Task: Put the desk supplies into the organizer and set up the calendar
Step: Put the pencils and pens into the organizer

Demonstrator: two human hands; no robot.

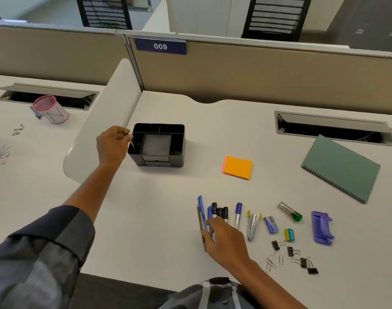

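A black desk organizer (177, 150) with several compartments stands mid-desk. My left hand (112, 145) is at its left edge, pinching a thin pen (132, 145) whose tip dips into the left compartment. My right hand (224, 240) rests on a row of pens and markers (215, 211) near the front, fingers touching a pencil (199, 221) and blue pens. To their right lie a blue-capped marker (238, 214), a staple remover (253, 225), a staple box (270, 224), a green-capped tube (291, 211), a purple hole punch (322, 227), binder clips (302, 260), paper clips (272, 263). The green spiral calendar (340, 168) lies flat at the right.
Orange sticky notes (237, 167) lie between the organizer and the calendar. A cable slot (333, 128) opens at the back right. A curved white divider (101, 121) borders the organizer's left; beyond it sits a pink-rimmed cup (50, 110). A beige partition (257, 72) closes the back.
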